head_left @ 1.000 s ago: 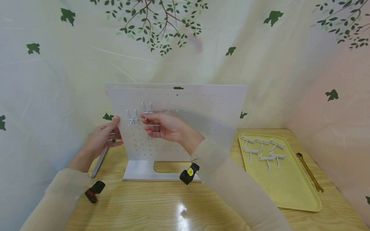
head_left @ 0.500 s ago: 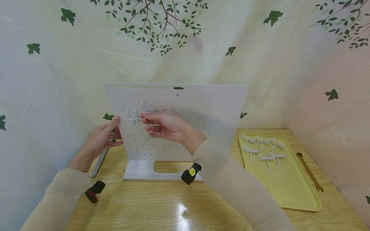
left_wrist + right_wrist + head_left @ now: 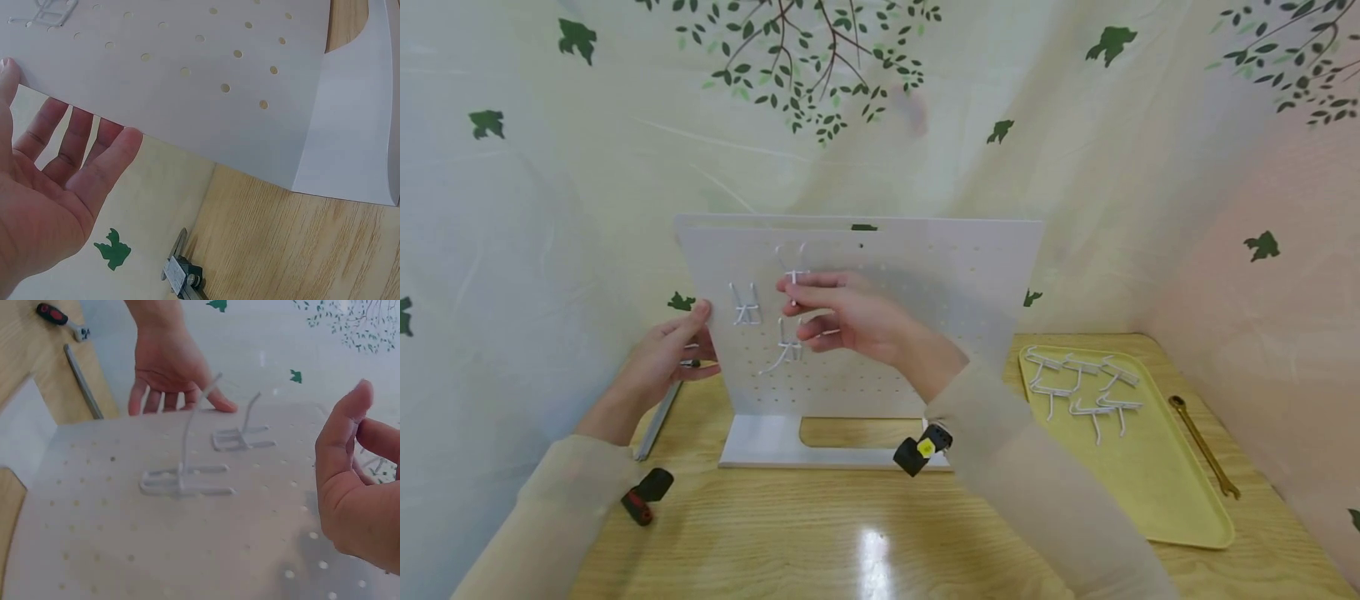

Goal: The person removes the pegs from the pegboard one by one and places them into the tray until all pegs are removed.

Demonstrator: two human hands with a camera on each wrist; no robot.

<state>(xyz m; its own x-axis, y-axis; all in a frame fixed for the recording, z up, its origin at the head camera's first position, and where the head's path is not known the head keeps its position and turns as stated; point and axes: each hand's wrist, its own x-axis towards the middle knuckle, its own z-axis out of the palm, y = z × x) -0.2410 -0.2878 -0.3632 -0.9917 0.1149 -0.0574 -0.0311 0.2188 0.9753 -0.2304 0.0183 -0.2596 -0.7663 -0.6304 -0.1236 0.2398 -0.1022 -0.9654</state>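
Note:
My left hand [image 3: 666,358] grips the left edge of an upright white pegboard [image 3: 880,367], thumb on the front and fingers behind, as the left wrist view [image 3: 69,162] also shows. A white wire hook [image 3: 793,277] is pinched between the thumb and fingers of my right hand [image 3: 865,321], in front of the board's upper left. Whether its prongs sit in the holes I cannot tell. Two other white hooks are on the board: one hook [image 3: 745,312] near the left edge, another hook [image 3: 788,346] lower, below my right hand. Both appear in the right wrist view.
To the right lies a yellow tray [image 3: 1150,492] with several white hooks [image 3: 1093,412] at its far end. A golden wrench [image 3: 1204,450] lies beside it. Behind the board's left side is a metal caliper-like tool [image 3: 181,275]. A patterned curtain [image 3: 925,167] hangs behind.
My right hand has moved up and slightly right along the board with the pinched hook, uncovering more of the lower hook. The left hand stays on the board's edge.

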